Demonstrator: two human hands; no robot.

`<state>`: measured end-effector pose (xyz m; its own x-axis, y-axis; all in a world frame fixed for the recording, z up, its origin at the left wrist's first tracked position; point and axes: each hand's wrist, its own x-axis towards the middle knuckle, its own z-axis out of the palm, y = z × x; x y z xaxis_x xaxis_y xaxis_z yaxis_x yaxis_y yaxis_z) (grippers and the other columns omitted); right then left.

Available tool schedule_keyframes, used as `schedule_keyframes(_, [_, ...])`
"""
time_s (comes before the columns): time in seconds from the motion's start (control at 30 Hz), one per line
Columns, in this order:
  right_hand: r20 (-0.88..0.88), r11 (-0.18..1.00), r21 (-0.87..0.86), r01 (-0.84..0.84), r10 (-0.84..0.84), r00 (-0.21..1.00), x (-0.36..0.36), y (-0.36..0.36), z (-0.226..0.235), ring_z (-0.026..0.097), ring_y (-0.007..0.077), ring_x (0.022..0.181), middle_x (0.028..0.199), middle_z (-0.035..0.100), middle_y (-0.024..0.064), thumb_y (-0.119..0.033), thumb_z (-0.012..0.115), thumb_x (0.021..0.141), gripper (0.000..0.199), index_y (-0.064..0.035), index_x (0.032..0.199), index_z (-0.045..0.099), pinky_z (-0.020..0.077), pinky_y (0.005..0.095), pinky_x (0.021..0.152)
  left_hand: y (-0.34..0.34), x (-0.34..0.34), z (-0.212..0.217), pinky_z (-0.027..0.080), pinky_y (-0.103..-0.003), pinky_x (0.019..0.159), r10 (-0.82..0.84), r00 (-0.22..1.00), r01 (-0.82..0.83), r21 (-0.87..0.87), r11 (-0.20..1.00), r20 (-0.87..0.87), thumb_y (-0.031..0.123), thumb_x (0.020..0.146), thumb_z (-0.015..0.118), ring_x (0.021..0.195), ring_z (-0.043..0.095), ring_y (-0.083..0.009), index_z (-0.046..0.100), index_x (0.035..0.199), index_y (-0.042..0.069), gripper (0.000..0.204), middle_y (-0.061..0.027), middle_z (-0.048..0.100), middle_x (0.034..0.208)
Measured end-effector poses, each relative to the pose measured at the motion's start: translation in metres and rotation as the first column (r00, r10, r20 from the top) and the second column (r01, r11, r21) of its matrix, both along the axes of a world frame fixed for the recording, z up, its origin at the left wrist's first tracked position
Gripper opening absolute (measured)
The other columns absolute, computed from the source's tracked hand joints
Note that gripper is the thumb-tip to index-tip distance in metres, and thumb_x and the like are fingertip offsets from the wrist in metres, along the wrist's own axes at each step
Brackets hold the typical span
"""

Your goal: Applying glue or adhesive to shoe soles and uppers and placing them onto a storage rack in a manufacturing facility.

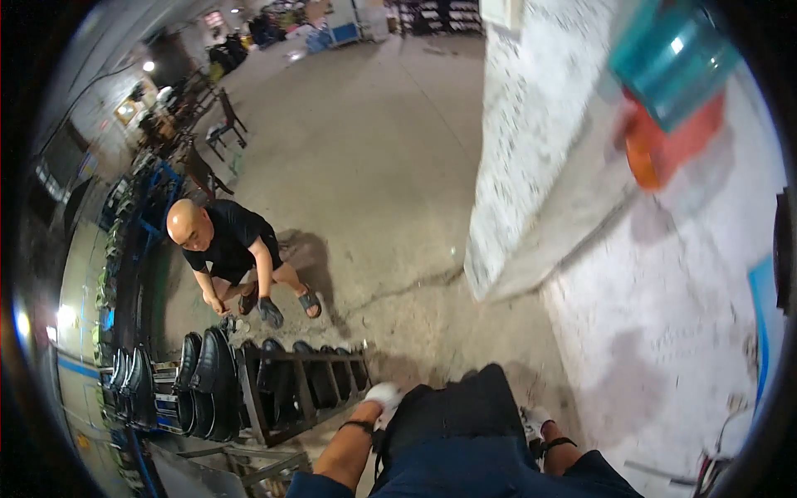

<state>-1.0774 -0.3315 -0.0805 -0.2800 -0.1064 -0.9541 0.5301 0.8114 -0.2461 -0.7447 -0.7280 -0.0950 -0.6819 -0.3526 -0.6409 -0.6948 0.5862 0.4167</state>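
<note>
A wide grey concrete floor (374, 149) fills most of the view, cracked near its middle, with a rough whitewashed wall (664, 274) rising along the right side and jutting out as a corner pillar. High on that wall sits a blurred teal cylinder above an orange block (668, 100). At lower left stands a low dark metal rack (274, 390) loaded with a row of glossy black shoes (207, 382) stood on edge, side by side, more of them trailing off toward the left rim. Beyond the rack another person in a black shirt and sandals (228, 249) crouches on the floor, arms reaching down toward the rack's far end. From the lower edge come the wearer's own dark blue trousers and forearms. The left hand (383, 397), in a white glove with a dark band at the wrist, hangs just beside the near right end of the rack, close to the last shoes in the row; whether it touches the frame cannot be told, and its fingers are too small and blurred to say whether they are curled or loose. The right hand (531, 422), also white-gloved and banded, is mostly hidden behind the trousers, well apart from the rack, its fingers not readable either.
</note>
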Motion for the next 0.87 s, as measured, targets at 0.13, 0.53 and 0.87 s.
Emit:
schedule_keyframes(0.13, [-0.174,0.757,-0.043,-0.652,0.636,0.751,-0.084,-0.122,-0.033,0.068,0.0242,0.065,0.081,0.074,0.0136,-0.036,0.055,0.107,0.042,-0.0026,0.094,0.076,0.0548,0.0418,0.062,0.015,0.136,-0.084,0.057,-0.048,0.079,0.266,0.957,-0.267,-0.01,0.964,0.115,0.042,0.097,0.061,0.088,0.074,-0.0357,0.078,0.105,0.007,0.039,-0.0199,0.077,0.098])
schedule_keyframes(0.53, [-0.477,0.552,-0.265,-0.791,0.638,0.605,-0.16,-0.511,-0.036,0.07,0.0229,0.077,0.086,0.073,0.0109,-0.035,0.062,0.102,0.034,-0.0021,0.098,0.072,0.0557,0.0412,0.07,-0.134,0.074,-0.15,0.055,-0.051,0.092,0.182,0.954,-0.2,0.051,0.978,0.239,0.049,0.094,0.058,0.11,0.071,-0.0408,0.075,0.118,0.006,0.052,-0.0218,0.075,0.119])
schedule_keyframes(0.87, [-0.367,-0.091,0.26,-0.961,0.912,-0.185,-0.244,-0.531,-0.155,0.069,0.0257,0.124,0.154,0.055,0.0247,-0.061,0.058,0.095,0.092,-0.0178,0.169,0.024,0.0511,0.0357,0.107,-0.453,-0.075,-0.029,0.053,-0.052,0.098,-0.084,0.943,0.021,0.194,0.981,0.321,0.051,0.094,0.056,0.118,0.068,-0.0438,0.075,0.121,0.006,0.055,-0.023,0.073,0.125])
